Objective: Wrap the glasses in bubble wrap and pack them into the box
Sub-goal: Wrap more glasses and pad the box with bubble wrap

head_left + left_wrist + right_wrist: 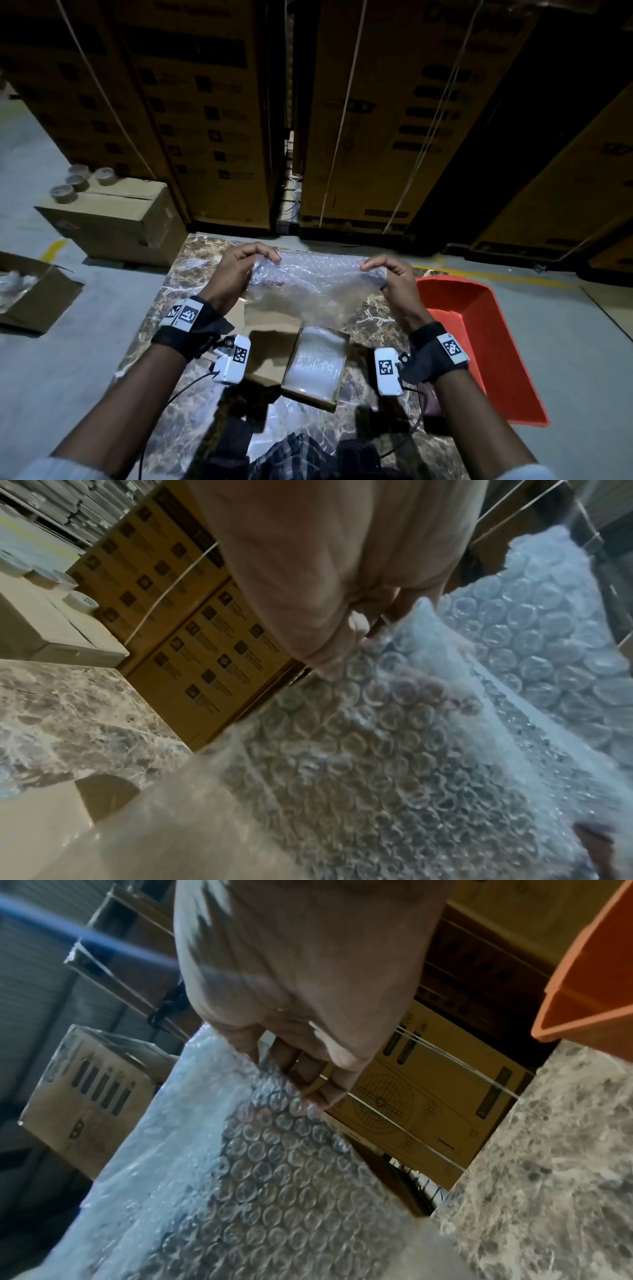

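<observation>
Left hand (236,274), right hand (394,279) raised, pinching

Clear bubble wrap (308,284) — glossy marble table (376,318) — matt cardboard box (267,346)

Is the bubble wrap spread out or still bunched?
Spread out: left hand and right hand pinch the bubble wrap by its top corners.

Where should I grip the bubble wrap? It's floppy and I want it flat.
By its two top corners, from above, as the left hand and right hand pinch the bubble wrap: it hangs spread between them over the box.
</observation>
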The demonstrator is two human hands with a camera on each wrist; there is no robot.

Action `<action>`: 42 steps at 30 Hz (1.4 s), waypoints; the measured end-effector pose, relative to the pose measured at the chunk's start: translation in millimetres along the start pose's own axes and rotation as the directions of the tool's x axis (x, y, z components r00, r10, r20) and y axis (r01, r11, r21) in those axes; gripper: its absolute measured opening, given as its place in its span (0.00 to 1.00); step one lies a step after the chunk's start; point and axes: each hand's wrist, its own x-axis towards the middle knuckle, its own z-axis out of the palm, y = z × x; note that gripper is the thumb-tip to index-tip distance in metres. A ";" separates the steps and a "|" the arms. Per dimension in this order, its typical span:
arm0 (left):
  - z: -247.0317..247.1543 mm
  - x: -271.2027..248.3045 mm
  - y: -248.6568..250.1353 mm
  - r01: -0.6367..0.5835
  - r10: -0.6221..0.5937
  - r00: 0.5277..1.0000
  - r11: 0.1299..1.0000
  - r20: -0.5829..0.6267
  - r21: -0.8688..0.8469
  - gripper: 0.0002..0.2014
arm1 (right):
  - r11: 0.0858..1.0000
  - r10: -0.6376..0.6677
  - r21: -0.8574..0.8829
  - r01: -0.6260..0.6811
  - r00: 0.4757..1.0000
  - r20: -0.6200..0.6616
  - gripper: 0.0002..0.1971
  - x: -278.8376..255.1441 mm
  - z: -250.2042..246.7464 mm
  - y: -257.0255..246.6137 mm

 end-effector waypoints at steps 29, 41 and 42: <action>21.0 -0.3 -10.2 -0.021 0.020 1.000 0.997 -0.023 -0.072 0.23 | 0.801 0.579 0.108 -0.589 0.808 0.113 0.29 -17.9 0.8 2.9; 12.1 -6.7 -27.4 0.403 -0.400 0.909 0.915 0.115 -0.007 0.49 | 0.728 0.582 0.375 -0.573 0.807 0.103 0.21 -14.8 -6.0 -7.1; 13.6 -6.6 -28.1 0.383 -0.382 0.918 0.924 0.104 0.016 0.44 | 0.739 0.579 0.361 -0.569 0.810 0.091 0.21 -15.0 -6.0 -7.9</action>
